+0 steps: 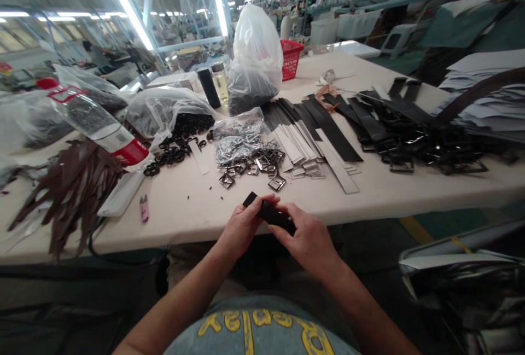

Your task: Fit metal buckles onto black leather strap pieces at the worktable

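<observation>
A short black strap is held between both hands just over the front edge of the table. My left hand pinches its left end, thumb on top. On the other end my right hand closes its thumb and fingers. Part of the strap is hidden behind the fingers. Straight ahead of the hands lie loose metal buckles, spilling from a clear plastic bag. To their right is a row of strips, some showing pale undersides and others black.
Brown strips, a large plastic bottle, pink thread snips and black rings lie left. Buckled black straps pile up right. A red basket and white bag stand behind. A loaded bin is at lower right.
</observation>
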### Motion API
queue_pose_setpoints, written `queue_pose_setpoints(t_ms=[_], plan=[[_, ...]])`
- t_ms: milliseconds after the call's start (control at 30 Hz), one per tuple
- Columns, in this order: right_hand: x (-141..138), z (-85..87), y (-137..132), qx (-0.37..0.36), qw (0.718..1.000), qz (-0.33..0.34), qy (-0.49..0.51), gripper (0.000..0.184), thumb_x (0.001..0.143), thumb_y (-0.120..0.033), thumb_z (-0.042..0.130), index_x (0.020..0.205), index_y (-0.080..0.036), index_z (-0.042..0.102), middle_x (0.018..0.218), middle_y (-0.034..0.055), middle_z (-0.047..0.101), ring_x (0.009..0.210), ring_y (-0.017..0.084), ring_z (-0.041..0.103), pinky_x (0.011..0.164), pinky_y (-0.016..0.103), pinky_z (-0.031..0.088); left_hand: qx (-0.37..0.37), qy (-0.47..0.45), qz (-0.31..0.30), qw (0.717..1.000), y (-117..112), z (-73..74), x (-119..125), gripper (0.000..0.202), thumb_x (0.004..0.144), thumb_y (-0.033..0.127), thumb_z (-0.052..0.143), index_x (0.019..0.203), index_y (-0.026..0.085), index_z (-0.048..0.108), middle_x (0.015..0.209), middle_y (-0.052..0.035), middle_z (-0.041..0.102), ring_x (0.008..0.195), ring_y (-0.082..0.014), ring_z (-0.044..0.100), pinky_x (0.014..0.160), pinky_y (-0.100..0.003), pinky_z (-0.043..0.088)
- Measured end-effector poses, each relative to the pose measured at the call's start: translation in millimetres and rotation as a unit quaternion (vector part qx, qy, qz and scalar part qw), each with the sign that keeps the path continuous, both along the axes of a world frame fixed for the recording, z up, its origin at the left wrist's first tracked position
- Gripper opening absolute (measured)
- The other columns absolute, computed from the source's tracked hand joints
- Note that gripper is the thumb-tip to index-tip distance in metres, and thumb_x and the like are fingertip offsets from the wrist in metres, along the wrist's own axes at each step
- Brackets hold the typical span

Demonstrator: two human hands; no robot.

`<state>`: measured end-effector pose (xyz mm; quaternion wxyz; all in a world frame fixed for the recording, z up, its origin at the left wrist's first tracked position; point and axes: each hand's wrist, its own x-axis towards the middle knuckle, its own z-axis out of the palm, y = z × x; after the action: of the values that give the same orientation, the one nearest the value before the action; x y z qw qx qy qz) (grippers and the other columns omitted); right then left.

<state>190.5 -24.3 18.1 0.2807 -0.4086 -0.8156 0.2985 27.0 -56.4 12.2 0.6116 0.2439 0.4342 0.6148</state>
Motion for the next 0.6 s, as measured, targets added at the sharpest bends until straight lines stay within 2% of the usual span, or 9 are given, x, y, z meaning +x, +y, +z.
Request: queue_pose_setpoints(t_ms=[67,100,167,267,333,467,600], plan=[[7,3.6,3,-0.092,0.995,0.033,-0.014,0.016,0.089,-0.038,0.06,0.09,-0.022,0.063,0.076,-0.0012,0.068,0.07,0.018,0.063,0.062,0.027,0.04,0.011,0.01,0.017,1.0,1,0.1,-3,0.036,0.083,0.045,0.07,0.101,0.014,0.077,0.107,-0.0129,0.075,0.107,-0.0252,0.065,0.097,-0.035,0.047],[10,4.5,4,-0.119,0.992,0.047,-0.018,0.02,0.091,-0.039,0.057,0.082,-0.022,0.062,0.069,-0.0022,0.064,0.065,0.017,0.06,0.06,0.026,0.039,0.013,0.011,0.021,1.0,0,-0.1,-3,0.036,0.083,0.045,0.07,0.1,0.014,0.078,0.107,-0.013,0.075,0.107,-0.0254,0.065,0.097,-0.035,0.047],[13,4.6,6,-0.136,0.989,0.055,-0.018,0.027,0.093,-0.04,0.052,0.075,-0.021,0.059,0.062,-0.0027,0.06,0.06,0.016,0.056,0.057,0.026,0.037,0.01,0.007,0.012,1.0,-3,-1.0,-1,0.036,0.082,0.045,0.071,0.099,0.014,0.078,0.108,-0.0129,0.075,0.107,-0.0258,0.065,0.097,-0.035,0.047],[15,2.9,7,-0.123,0.991,0.054,-0.015,0.028,0.093,-0.043,0.05,0.08,-0.022,0.062,0.068,-0.0005,0.064,0.065,0.017,0.058,0.06,0.026,0.039,0.005,0.009,-0.021,1.0,-9,-2.3,3,0.036,0.081,0.045,0.072,0.102,0.016,0.077,0.108,-0.0115,0.075,0.104,-0.025,0.065,0.095,-0.035,0.048],[18,1.9,7,-0.114,0.992,0.052,-0.028,0.031,0.093,-0.046,0.048,0.081,-0.022,0.063,0.07,0.0013,0.067,0.067,0.019,0.061,0.06,0.027,0.042,0.003,0.053,-0.034,0.998,-9,-1.7,0,0.04,0.081,0.048,0.071,0.105,0.016,0.076,0.103,-0.0105,0.075,0.094,-0.0221,0.067,0.087,-0.032,0.05],[30,-0.5,15,-0.11,0.99,0.059,-0.068,0.037,0.089,-0.056,0.048,0.078,-0.024,0.064,0.067,0.002,0.068,0.063,0.021,0.064,0.057,0.027,0.046,-0.001,0.146,-0.006,0.989,-8,1.7,-13,0.045,0.069,0.054,0.078,0.085,0.012,0.076,0.071,-0.0045,0.069,0.059,-0.0122,0.056,0.061,-0.024,0.046],[26,-3.3,23,-0.131,0.987,0.09,-0.037,0.039,0.085,-0.06,0.051,0.096,-0.026,0.068,0.088,0.0048,0.076,0.08,0.024,0.071,0.068,0.025,0.056,-0.01,0.117,-0.041,0.992,-12,-1.2,-15,0.047,0.061,0.055,0.082,0.079,0.012,0.073,0.068,-0.0023,0.066,0.057,-0.0112,0.054,0.059,-0.024,0.044]])
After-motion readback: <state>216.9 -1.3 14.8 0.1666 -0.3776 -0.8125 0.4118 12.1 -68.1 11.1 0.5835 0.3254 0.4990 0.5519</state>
